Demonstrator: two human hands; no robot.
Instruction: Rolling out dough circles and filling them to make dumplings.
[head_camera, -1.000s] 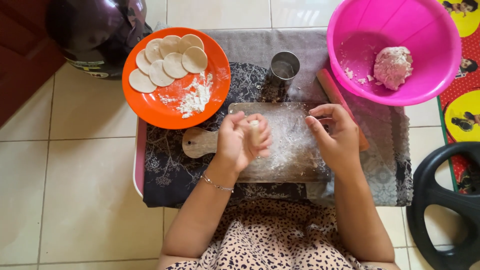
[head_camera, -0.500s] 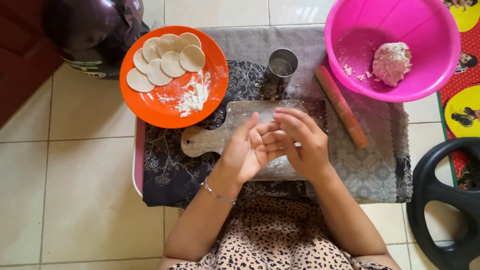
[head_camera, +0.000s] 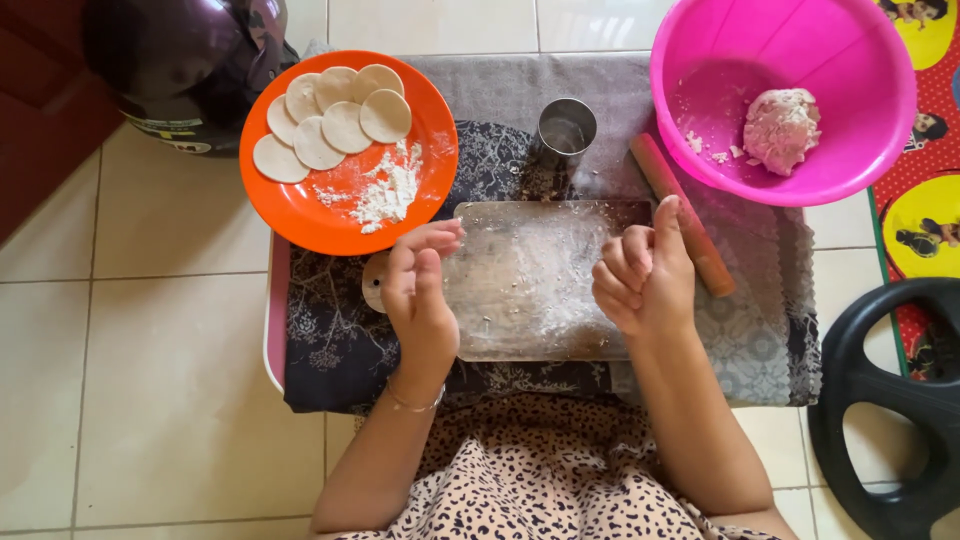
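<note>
Your left hand (head_camera: 420, 290) hovers open and empty over the left end of the floured board (head_camera: 535, 280), fingers loosely together, while your right hand (head_camera: 645, 275) is curled into a loose fist over the board's right edge, thumb up; you cannot tell whether anything sits inside it. The board lies on a patterned cloth (head_camera: 340, 330) spread over a low table (head_camera: 272, 320), its round handle half hidden under your left hand. Just past your right thumb a wooden rolling pin (head_camera: 685, 215) lies slantwise on the cloth, its far end near the pink bowl (head_camera: 790, 40), which holds a lump of dough (head_camera: 780, 125). A small steel cup (head_camera: 565, 130) stands just behind the board. To the left, an orange plate (head_camera: 300, 215) carries a fan of cut dough rounds (head_camera: 330, 125) and a heap of flour (head_camera: 390, 190). A dark helmet (head_camera: 180, 60) sits on the tiled floor beyond the plate, and a black steering wheel (head_camera: 880, 400) lies at the right edge. Half a second ago your hands were pressed together over the middle of the board; now they have drawn apart to its two ends, baring the floured surface between them.
</note>
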